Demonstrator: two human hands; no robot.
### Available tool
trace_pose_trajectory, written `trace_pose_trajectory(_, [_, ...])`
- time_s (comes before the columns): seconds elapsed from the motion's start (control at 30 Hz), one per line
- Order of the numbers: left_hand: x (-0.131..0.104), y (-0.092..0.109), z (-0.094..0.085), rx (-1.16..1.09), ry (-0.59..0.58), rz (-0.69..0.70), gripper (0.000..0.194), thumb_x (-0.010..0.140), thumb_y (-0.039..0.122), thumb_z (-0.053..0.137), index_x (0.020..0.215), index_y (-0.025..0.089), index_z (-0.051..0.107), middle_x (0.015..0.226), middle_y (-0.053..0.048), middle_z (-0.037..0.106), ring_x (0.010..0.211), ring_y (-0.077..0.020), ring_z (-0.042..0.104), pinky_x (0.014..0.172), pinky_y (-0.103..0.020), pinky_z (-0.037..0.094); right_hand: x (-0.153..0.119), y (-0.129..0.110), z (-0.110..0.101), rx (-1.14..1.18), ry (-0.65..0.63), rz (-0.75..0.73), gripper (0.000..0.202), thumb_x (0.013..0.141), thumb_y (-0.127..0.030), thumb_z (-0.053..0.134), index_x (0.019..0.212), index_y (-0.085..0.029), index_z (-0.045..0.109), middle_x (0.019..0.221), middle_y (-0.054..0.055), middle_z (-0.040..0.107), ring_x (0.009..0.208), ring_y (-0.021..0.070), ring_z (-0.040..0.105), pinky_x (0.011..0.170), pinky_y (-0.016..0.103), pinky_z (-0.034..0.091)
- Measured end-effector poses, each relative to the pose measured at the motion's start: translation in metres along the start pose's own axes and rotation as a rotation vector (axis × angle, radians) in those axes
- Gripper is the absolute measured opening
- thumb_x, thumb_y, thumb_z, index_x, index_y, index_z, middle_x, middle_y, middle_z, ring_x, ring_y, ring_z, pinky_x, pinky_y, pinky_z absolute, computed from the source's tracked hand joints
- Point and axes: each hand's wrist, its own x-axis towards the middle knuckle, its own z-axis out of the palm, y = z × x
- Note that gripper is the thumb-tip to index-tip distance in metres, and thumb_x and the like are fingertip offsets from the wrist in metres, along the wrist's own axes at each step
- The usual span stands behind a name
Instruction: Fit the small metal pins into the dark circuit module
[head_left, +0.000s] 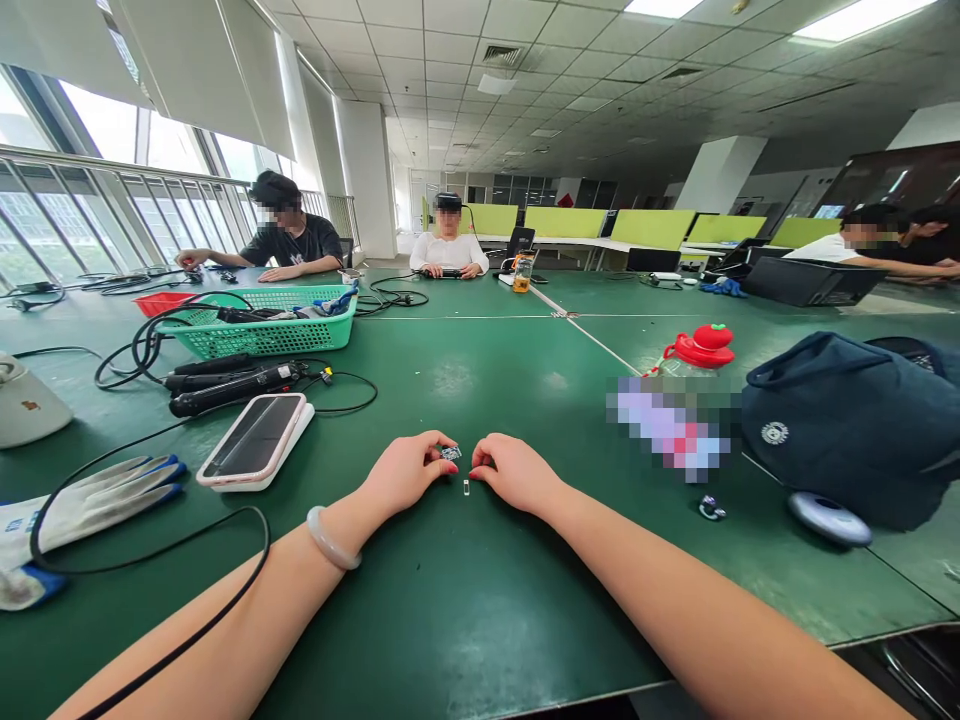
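Observation:
My left hand (411,470), with a pale bangle on its wrist, is closed on a small silvery patterned object (451,453) between thumb and fingers. To its right, my right hand (511,472) has its thumb and fingertips drawn together just above the green tabletop (420,620); whatever they may hold is too small to make out. A tiny white-framed piece with a dark centre (466,488) lies on the table just below the right fingertips. The two hands are a short gap apart.
On the left are a phone on a white box (256,440), work gloves (90,505), black cables and a green basket (274,325). A red-lidded bottle (701,347), dark blue bag (855,420) and oval case (829,520) stand right. People sit at the far side.

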Motion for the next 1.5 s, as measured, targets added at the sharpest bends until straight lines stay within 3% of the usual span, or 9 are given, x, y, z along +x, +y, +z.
trace_pose_trajectory(0.3, [0.0,0.004,-0.001,0.001,-0.018,-0.009,0.026,0.073,0.035,0.058,0.096,0.024,0.064,0.073,0.002,0.063,0.068,-0.0157,0.056,0.063,-0.025,0.04,-0.002,0.001,0.006,-0.187,0.031,-0.095,0.015,0.088,-0.021,0.045,0.084,-0.019,0.06,0.085,0.002,0.058,0.072,0.0119,0.054,0.064,0.024,0.037])
trace_pose_trajectory(0.53, [-0.002,0.008,-0.002,-0.004,-0.061,0.053,0.023,0.072,0.034,0.059,0.092,0.024,0.064,0.076,0.002,0.064,0.07,-0.0158,0.056,0.063,-0.025,0.04,-0.003,-0.009,0.005,-0.068,0.192,-0.183,0.017,0.09,-0.024,0.044,0.085,-0.019,0.059,0.088,0.003,0.059,0.078,0.0121,0.054,0.07,0.024,0.041])
trace_pose_trajectory(0.93, [-0.004,0.011,-0.001,-0.18,-0.122,0.074,0.017,0.071,0.03,0.058,0.084,0.02,0.062,0.077,0.001,0.064,0.074,-0.0155,0.057,0.07,-0.025,0.043,-0.003,-0.008,0.005,0.15,0.214,-0.257,0.008,0.084,-0.02,0.053,0.079,-0.019,0.06,0.081,0.001,0.058,0.073,0.0111,0.052,0.068,0.024,0.041])
trace_pose_trajectory(1.3, [-0.004,0.012,-0.002,-0.145,-0.124,0.095,0.018,0.071,0.03,0.06,0.087,0.022,0.064,0.082,0.001,0.065,0.078,-0.0158,0.058,0.072,-0.026,0.043,-0.002,-0.011,0.002,0.389,0.168,-0.082,0.006,0.073,-0.02,0.063,0.069,-0.019,0.059,0.07,-0.003,0.053,0.057,0.0073,0.042,0.057,0.021,0.036])
trace_pose_trajectory(1.5, [-0.005,0.013,-0.003,-0.044,-0.101,0.134,0.022,0.068,0.032,0.064,0.089,0.023,0.065,0.084,0.001,0.066,0.081,-0.0174,0.057,0.073,-0.027,0.042,0.002,-0.006,0.005,0.579,0.071,0.025,0.014,0.068,-0.025,0.068,0.072,-0.018,0.056,0.067,-0.005,0.05,0.056,0.0068,0.041,0.055,0.021,0.035])
